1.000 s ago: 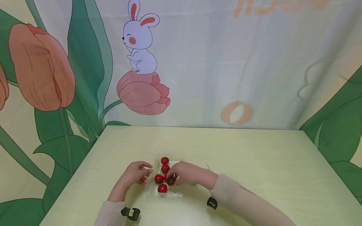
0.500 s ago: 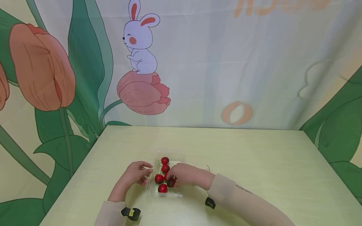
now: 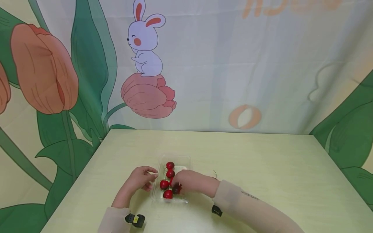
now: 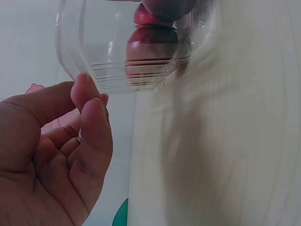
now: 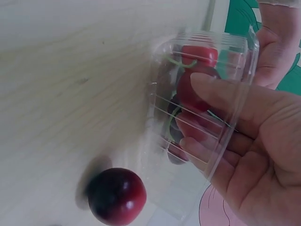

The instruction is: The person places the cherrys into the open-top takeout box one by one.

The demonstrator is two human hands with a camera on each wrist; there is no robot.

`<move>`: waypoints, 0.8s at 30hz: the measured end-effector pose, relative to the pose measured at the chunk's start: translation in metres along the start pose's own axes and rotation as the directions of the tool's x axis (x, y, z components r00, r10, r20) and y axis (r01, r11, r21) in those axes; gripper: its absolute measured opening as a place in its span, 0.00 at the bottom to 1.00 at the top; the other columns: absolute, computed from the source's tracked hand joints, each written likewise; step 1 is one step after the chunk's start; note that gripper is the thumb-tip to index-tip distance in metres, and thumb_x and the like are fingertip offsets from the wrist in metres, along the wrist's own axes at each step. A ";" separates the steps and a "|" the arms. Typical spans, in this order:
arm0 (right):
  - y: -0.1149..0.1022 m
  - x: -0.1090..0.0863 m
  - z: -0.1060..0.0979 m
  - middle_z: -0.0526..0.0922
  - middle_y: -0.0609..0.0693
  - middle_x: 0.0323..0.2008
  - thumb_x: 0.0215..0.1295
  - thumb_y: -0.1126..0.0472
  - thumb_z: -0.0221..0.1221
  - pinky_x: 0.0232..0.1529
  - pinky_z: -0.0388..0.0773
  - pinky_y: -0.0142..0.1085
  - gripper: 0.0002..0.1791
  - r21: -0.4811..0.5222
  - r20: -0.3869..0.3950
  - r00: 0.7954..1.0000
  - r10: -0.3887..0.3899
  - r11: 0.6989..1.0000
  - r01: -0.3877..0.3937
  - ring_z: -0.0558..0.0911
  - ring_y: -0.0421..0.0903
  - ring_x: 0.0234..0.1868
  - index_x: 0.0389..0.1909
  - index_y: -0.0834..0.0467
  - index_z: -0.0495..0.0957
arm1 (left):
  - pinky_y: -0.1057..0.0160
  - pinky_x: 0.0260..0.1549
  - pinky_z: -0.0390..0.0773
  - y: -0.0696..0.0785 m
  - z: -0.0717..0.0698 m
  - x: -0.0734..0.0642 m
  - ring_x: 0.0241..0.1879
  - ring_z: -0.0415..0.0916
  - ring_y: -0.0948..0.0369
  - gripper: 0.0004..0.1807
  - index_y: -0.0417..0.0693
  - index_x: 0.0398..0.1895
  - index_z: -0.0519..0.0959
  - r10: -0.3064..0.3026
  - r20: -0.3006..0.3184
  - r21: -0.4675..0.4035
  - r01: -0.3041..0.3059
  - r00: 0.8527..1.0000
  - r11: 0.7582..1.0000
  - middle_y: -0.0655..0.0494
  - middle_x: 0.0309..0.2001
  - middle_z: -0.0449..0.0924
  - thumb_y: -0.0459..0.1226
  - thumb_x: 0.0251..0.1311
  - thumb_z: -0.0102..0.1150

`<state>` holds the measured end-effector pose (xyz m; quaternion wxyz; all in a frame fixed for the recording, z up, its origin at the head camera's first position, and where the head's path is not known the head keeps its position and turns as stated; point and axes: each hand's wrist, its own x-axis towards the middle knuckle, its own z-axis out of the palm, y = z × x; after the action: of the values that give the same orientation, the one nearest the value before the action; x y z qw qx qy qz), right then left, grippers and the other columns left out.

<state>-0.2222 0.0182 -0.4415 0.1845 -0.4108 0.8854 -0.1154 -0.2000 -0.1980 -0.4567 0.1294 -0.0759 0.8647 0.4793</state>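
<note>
Head view; clock is the frame's, 12 away from the person. Pale wood-grain bench (image 3: 262, 168), white printed curtain (image 3: 204, 64) behind it. Print: white rabbit (image 3: 148, 63) on a pink tulip (image 3: 148, 97) at 11 o'clock, big orange tulip (image 3: 43, 69) at 10, green leaves (image 3: 352, 139) at 3.

Clear plastic tray (image 3: 184, 160) sits on the bench, 6 to 7 o'clock from frame centre. Inside, by the tray's own clock: red cherry (image 3: 170, 165) at 12, second cherry (image 3: 170, 173) just under it, third cherry (image 3: 164, 184) at 8, fourth cherry (image 3: 168, 194) at 6, dark cherry (image 3: 176, 188) at 4 to 5. One more, mid-tray, mostly hidden by fingers.

Right hand (image 3: 187, 181) reaches in from 3 o'clock, narrow grip, dark cherry held between thumb and fingers. Left hand (image 3: 141, 179) at 9: narrow too, thumb and finger pinching the rim.

Right wrist view: loose cherry (image 5: 117, 195) on the bench, outside the tray, well apart from the fingers.
</note>
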 end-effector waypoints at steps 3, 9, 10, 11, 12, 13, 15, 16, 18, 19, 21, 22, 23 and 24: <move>0.000 0.001 0.002 0.88 0.44 0.36 0.58 0.69 0.70 0.44 0.78 0.26 0.10 -0.035 -0.004 1.000 -0.015 0.999 0.015 0.74 0.35 0.34 0.40 0.55 0.87 | 0.65 0.23 0.85 0.000 0.000 0.000 0.18 0.76 0.62 0.15 0.34 0.54 0.79 0.000 -0.001 -0.001 0.000 1.000 1.000 0.47 0.32 0.82 0.35 0.70 0.61; -0.004 0.000 0.003 0.88 0.44 0.37 0.58 0.68 0.72 0.46 0.79 0.25 0.11 -0.053 0.002 1.000 0.001 0.999 -0.001 0.75 0.35 0.34 0.40 0.54 0.87 | 0.65 0.23 0.85 0.001 0.000 -0.001 0.18 0.76 0.62 0.15 0.34 0.54 0.79 0.000 -0.001 0.000 0.000 1.000 1.000 0.47 0.32 0.82 0.35 0.70 0.60; -0.005 -0.001 0.003 0.88 0.43 0.37 0.58 0.68 0.72 0.46 0.79 0.25 0.11 -0.055 0.003 1.000 0.006 0.998 -0.006 0.75 0.35 0.34 0.41 0.54 0.87 | 0.65 0.23 0.85 0.001 0.000 -0.001 0.18 0.76 0.62 0.15 0.34 0.54 0.79 -0.001 -0.001 0.001 0.001 1.000 1.000 0.47 0.33 0.82 0.35 0.70 0.60; -0.005 -0.001 0.004 0.88 0.43 0.37 0.58 0.68 0.72 0.46 0.79 0.25 0.11 -0.058 0.002 1.000 0.009 0.998 -0.009 0.75 0.34 0.34 0.41 0.54 0.87 | 0.65 0.23 0.85 0.001 0.000 -0.001 0.18 0.76 0.62 0.15 0.34 0.54 0.79 -0.001 0.000 0.000 0.001 1.000 1.000 0.47 0.33 0.82 0.35 0.70 0.60; -0.006 -0.001 0.005 0.88 0.43 0.37 0.58 0.67 0.72 0.46 0.79 0.25 0.11 -0.061 0.000 1.000 0.013 0.998 -0.013 0.75 0.34 0.34 0.41 0.54 0.87 | 0.65 0.23 0.85 0.001 0.000 -0.001 0.18 0.76 0.62 0.15 0.34 0.54 0.79 -0.002 0.000 -0.002 0.002 1.000 1.000 0.47 0.33 0.82 0.35 0.70 0.60; -0.006 -0.001 0.005 0.89 0.43 0.38 0.58 0.67 0.72 0.46 0.80 0.25 0.11 -0.064 -0.001 1.000 0.016 0.998 -0.016 0.75 0.34 0.34 0.41 0.53 0.87 | 0.65 0.24 0.85 0.001 0.000 -0.001 0.18 0.76 0.62 0.15 0.34 0.55 0.79 -0.002 0.000 -0.002 0.002 1.000 1.000 0.47 0.33 0.82 0.35 0.70 0.60; -0.006 -0.001 0.006 0.89 0.43 0.38 0.57 0.66 0.73 0.46 0.80 0.25 0.11 -0.065 -0.005 1.000 0.022 0.998 -0.022 0.76 0.35 0.34 0.41 0.53 0.87 | 0.65 0.23 0.85 0.000 0.000 -0.001 0.18 0.76 0.62 0.15 0.34 0.55 0.79 -0.001 0.000 -0.005 0.001 1.000 1.000 0.47 0.33 0.82 0.35 0.70 0.60; -0.006 -0.001 0.006 0.89 0.43 0.38 0.57 0.66 0.73 0.46 0.80 0.25 0.11 -0.068 -0.006 1.000 0.022 0.997 -0.023 0.76 0.35 0.34 0.41 0.53 0.87 | 0.65 0.23 0.85 0.000 0.000 -0.001 0.18 0.76 0.62 0.15 0.34 0.55 0.79 -0.001 -0.001 -0.006 0.001 1.000 1.000 0.47 0.33 0.82 0.35 0.70 0.60; -0.005 -0.001 0.007 0.89 0.43 0.39 0.57 0.66 0.73 0.47 0.80 0.26 0.12 -0.075 -0.008 1.000 0.023 0.997 -0.024 0.76 0.35 0.35 0.42 0.53 0.87 | 0.65 0.23 0.85 0.000 0.000 0.000 0.18 0.76 0.62 0.15 0.34 0.55 0.79 0.001 -0.001 -0.007 -0.001 1.000 1.000 0.47 0.32 0.82 0.35 0.70 0.60; -0.005 0.000 0.007 0.89 0.43 0.39 0.57 0.66 0.73 0.47 0.80 0.26 0.12 -0.076 -0.008 1.000 0.022 0.997 -0.022 0.76 0.35 0.35 0.42 0.53 0.87 | 0.65 0.23 0.85 -0.001 0.000 0.000 0.18 0.76 0.62 0.15 0.34 0.55 0.79 0.002 0.000 -0.005 -0.002 1.000 1.000 0.47 0.32 0.82 0.35 0.70 0.60; -0.005 0.000 0.008 0.89 0.43 0.39 0.58 0.65 0.73 0.47 0.80 0.26 0.12 -0.075 -0.006 1.000 0.021 0.997 -0.021 0.76 0.34 0.35 0.42 0.53 0.87 | 0.65 0.24 0.85 -0.001 0.000 0.000 0.18 0.76 0.62 0.15 0.34 0.55 0.79 0.004 0.001 -0.005 -0.004 1.000 1.000 0.47 0.32 0.82 0.35 0.70 0.61; -0.005 0.001 0.008 0.89 0.43 0.40 0.58 0.65 0.73 0.47 0.80 0.26 0.12 -0.075 -0.005 1.000 0.020 0.997 -0.020 0.76 0.34 0.35 0.43 0.53 0.87 | 0.65 0.24 0.85 -0.001 0.000 0.000 0.18 0.76 0.62 0.15 0.34 0.55 0.79 0.004 0.002 -0.004 -0.004 1.000 1.000 0.47 0.32 0.82 0.35 0.70 0.61; -0.004 0.001 0.009 0.89 0.43 0.40 0.58 0.65 0.73 0.47 0.80 0.26 0.12 -0.074 -0.003 1.000 0.019 0.997 -0.019 0.76 0.34 0.35 0.43 0.53 0.87 | 0.65 0.24 0.85 -0.001 -0.001 0.000 0.18 0.76 0.62 0.16 0.34 0.55 0.79 0.003 0.002 -0.003 -0.003 1.000 1.000 0.47 0.32 0.82 0.35 0.70 0.61; -0.004 0.002 0.009 0.89 0.43 0.40 0.58 0.65 0.73 0.47 0.80 0.26 0.12 -0.072 -0.002 1.000 0.017 0.997 -0.017 0.77 0.34 0.35 0.43 0.53 0.87 | 0.65 0.24 0.85 -0.001 -0.001 0.000 0.18 0.76 0.62 0.16 0.34 0.55 0.79 0.002 0.002 -0.002 -0.002 1.000 1.000 0.47 0.33 0.82 0.35 0.70 0.61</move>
<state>-0.2166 0.0139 -0.4486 0.1698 -0.4096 0.8926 -0.0821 -0.1997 -0.1991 -0.4574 0.1297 -0.0746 0.8642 0.4804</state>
